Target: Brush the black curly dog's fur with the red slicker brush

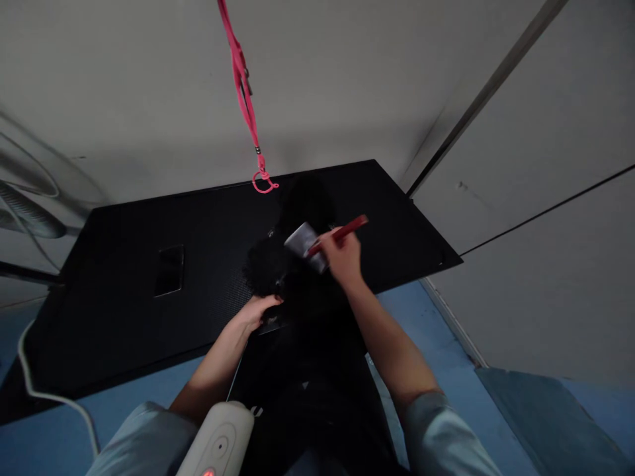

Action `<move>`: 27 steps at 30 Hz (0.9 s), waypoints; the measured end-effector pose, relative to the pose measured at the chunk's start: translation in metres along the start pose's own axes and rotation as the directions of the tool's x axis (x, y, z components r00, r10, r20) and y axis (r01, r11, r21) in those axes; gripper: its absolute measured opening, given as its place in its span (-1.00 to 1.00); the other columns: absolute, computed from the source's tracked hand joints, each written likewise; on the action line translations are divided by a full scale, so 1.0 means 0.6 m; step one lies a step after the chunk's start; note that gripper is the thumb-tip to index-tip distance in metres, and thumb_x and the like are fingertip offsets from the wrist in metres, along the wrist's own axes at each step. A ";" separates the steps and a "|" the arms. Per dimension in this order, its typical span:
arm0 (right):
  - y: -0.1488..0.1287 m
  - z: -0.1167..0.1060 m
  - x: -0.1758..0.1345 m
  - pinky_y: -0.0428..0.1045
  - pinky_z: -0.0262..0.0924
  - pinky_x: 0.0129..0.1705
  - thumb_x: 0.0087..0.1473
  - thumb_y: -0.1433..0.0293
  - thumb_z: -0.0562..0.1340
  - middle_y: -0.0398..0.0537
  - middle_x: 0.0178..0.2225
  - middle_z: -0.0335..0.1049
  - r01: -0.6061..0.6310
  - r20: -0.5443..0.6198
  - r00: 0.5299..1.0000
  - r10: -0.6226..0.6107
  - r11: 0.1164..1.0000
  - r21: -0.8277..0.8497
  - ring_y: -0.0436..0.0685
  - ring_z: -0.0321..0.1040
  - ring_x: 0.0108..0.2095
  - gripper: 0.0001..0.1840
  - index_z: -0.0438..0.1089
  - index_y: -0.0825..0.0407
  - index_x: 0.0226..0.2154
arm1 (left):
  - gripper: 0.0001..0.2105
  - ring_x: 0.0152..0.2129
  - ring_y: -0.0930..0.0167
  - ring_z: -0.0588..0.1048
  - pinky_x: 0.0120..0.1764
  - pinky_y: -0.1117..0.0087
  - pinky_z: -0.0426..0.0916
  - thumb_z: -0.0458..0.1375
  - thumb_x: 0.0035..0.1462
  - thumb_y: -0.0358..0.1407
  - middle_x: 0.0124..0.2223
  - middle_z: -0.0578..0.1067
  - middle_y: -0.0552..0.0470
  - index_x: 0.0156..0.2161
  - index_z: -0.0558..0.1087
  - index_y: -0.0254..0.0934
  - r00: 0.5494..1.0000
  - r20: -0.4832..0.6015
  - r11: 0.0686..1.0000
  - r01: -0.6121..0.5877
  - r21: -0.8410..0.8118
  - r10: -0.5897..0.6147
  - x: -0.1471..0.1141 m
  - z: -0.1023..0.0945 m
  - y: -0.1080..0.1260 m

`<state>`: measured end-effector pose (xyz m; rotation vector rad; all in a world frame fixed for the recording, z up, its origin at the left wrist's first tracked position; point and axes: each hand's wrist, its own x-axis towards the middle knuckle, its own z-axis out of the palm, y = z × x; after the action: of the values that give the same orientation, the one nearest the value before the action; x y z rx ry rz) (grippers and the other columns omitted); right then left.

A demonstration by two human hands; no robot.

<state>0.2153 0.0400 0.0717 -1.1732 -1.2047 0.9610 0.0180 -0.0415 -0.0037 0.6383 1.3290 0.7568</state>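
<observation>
Near the centre of the frame, the right hand [343, 258] had its fingers wrapped around a red-handled brush [351, 227], the handle slanting up to the right and the flat grey head reaching to the left, over a black furry mass [264, 266]. The hand and brush were slightly blurred, and whether the head touched the fur could not be told. The left hand [258, 311], just below and to the left of centre, lay against the lower edge of the fur with its fingers bent; whether they gripped any of it could not be told, the dark hiding their tips.

The furry mass sat on a black bench [119, 238] that stretched across the middle of the frame, its outline fading into the dark surface. To its left on the bench lay a dark, flat rectangle [169, 270] with a shiny rim. From the top of the frame hung a pink cord [243, 86], ending in a small loop near the bench's far edge. At the bottom, left of centre, stood a white device [223, 433] with a round button. A pale cable [30, 377] curved down at lower left, over a blue floor [436, 324].
</observation>
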 end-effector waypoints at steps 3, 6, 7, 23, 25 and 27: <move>0.019 0.006 -0.007 -0.06 0.19 -0.43 -0.14 0.22 0.23 -0.17 -0.55 0.32 -0.088 0.228 0.970 0.079 0.996 0.030 0.00 0.28 -0.52 -0.75 0.27 0.05 -0.49 | -0.75 -0.49 0.26 0.51 -0.42 0.30 0.40 0.28 -0.29 -0.26 -0.47 0.54 -0.02 -0.38 0.48 -0.27 0.999 0.012 0.999 0.038 -0.015 -0.037 -0.007 -0.002 0.010; 0.029 0.004 -0.004 -0.06 0.19 -0.43 -0.10 0.20 0.20 -0.18 -0.54 0.30 -0.094 -0.090 0.991 0.102 0.992 0.089 0.01 0.28 -0.52 -0.76 0.24 0.04 -0.45 | -0.75 -0.48 0.26 0.51 -0.42 0.32 0.41 0.29 -0.31 -0.28 -0.45 0.54 -0.03 -0.39 0.49 -0.25 0.999 0.012 0.999 0.034 -0.041 -0.033 -0.012 -0.004 0.018; 0.029 0.003 -0.005 -0.06 0.20 -0.43 -0.08 0.20 0.18 -0.18 -0.53 0.30 -0.066 -0.174 0.981 0.084 0.992 0.109 0.01 0.29 -0.51 -0.76 0.24 0.03 -0.43 | -0.77 -0.50 0.27 0.51 -0.44 0.33 0.40 0.29 -0.32 -0.29 -0.46 0.54 -0.02 -0.41 0.49 -0.25 0.999 0.015 0.999 0.037 -0.036 -0.036 -0.014 -0.006 0.020; 0.021 0.014 -0.043 -0.04 0.22 -0.40 -0.10 0.26 0.22 -0.12 -0.52 0.35 -0.126 0.176 0.978 0.111 0.989 0.076 0.03 0.33 -0.49 -0.78 0.28 0.07 -0.43 | -0.69 -0.52 0.32 0.51 -0.39 0.33 0.41 0.32 -0.30 -0.28 -0.46 0.55 -0.07 -0.37 0.49 -0.40 0.998 0.042 0.998 -0.039 -0.052 0.041 -0.026 0.003 0.001; 0.010 0.009 -0.037 -0.05 0.22 -0.41 -0.07 0.26 0.18 -0.13 -0.51 0.34 -0.084 -0.053 0.995 0.087 0.995 0.059 0.03 0.32 -0.49 -0.79 0.26 0.06 -0.40 | -0.63 -0.43 0.28 0.52 -0.29 0.29 0.41 0.33 -0.28 -0.27 -0.36 0.56 -0.11 -0.29 0.48 -0.42 0.990 0.052 0.989 -0.123 -0.076 0.127 -0.025 0.017 -0.006; -0.001 0.005 -0.035 -0.05 0.22 -0.41 -0.06 0.25 0.18 -0.15 -0.50 0.33 -0.009 -0.119 0.993 0.009 1.000 0.000 0.02 0.32 -0.48 -0.78 0.26 0.04 -0.37 | -0.58 -0.34 0.26 0.52 -0.20 0.25 0.39 0.33 -0.27 -0.27 -0.28 0.56 -0.13 -0.23 0.47 -0.43 0.978 0.047 0.976 -0.200 -0.088 0.205 -0.021 0.033 -0.012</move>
<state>0.2091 0.0198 0.0686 -1.2202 -1.1060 0.8846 0.0372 -0.0559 0.0010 0.7308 1.1867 0.9482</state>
